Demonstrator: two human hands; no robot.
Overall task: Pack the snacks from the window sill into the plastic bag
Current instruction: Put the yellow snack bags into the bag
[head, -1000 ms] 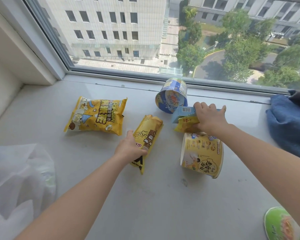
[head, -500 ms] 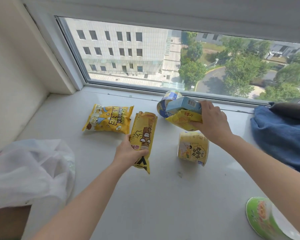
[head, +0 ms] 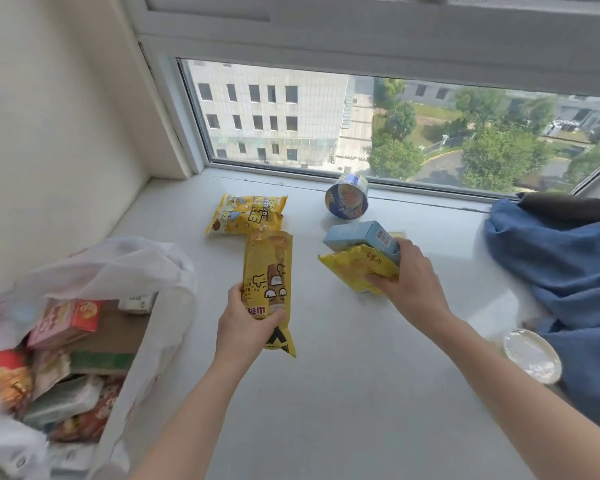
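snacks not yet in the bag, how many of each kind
yellow packets: 3 (flat on the sill, long one in the left hand, crumpled one in the right hand)
blue box: 1
blue cup: 1
total: 5

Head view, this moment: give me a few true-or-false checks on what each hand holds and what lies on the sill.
1. The left hand holds a long yellow snack packet. True.
2. The right hand is empty. False: its grip takes a light blue box and a yellow snack bag together.
3. A blue noodle cup lies on its side near the window. True.
4. The white plastic bag is empty. False: packaged snacks fill it.
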